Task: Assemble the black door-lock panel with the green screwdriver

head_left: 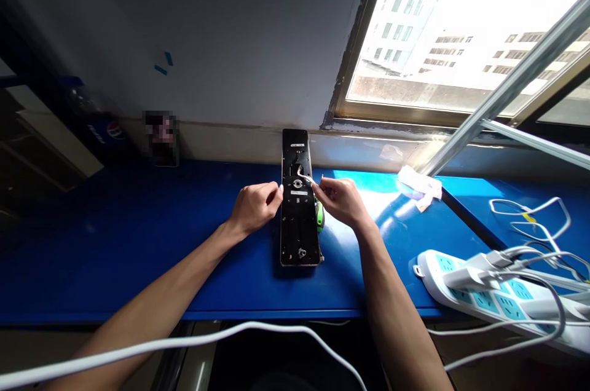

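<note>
A long black panel with a gold rim (299,228) lies flat on the blue table (138,243), its far end against the wall. My left hand (254,205) is curled against the panel's left edge and steadies it. My right hand (340,200) pinches a small white wire (305,177) that rises from the panel's upper middle. A green-handled tool (319,215) lies on the table beside the panel's right edge, partly under my right hand.
A white power strip (488,299) with plugs and white cables sits at the right. A crumpled white packet (420,187) lies near the window sill. A white cable (184,342) runs across the front. A dark bottle (104,126) stands at the back left.
</note>
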Demonstrator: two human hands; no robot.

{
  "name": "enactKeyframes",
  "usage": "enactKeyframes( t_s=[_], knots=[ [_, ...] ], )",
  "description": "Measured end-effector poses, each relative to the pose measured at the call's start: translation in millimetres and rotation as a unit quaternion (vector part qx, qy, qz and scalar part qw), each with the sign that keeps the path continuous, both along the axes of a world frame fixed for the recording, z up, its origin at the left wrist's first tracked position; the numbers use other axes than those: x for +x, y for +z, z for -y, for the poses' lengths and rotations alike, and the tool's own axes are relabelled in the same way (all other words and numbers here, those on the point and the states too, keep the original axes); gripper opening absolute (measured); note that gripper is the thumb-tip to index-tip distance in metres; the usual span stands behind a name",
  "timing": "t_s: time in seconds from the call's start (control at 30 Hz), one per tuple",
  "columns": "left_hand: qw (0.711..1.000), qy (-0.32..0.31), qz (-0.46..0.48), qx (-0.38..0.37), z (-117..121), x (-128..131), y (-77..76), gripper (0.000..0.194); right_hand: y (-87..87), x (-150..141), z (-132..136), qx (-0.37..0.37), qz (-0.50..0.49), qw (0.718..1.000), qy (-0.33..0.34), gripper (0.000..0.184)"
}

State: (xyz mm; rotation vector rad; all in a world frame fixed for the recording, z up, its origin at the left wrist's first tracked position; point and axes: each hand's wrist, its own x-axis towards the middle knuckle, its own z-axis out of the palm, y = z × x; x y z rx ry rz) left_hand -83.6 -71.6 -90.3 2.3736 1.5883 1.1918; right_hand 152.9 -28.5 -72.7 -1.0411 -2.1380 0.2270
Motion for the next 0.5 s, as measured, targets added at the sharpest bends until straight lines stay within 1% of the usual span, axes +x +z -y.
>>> enactKeyframes(
  t_s=[0.5],
  knots=[
    [1.0,0.003,-0.002,-0.002,-0.7,-0.5,0.0,0.043,-0.8,2.0,-2.6,0.003,-0.006,1.0,-0.006,0.047]
  ],
)
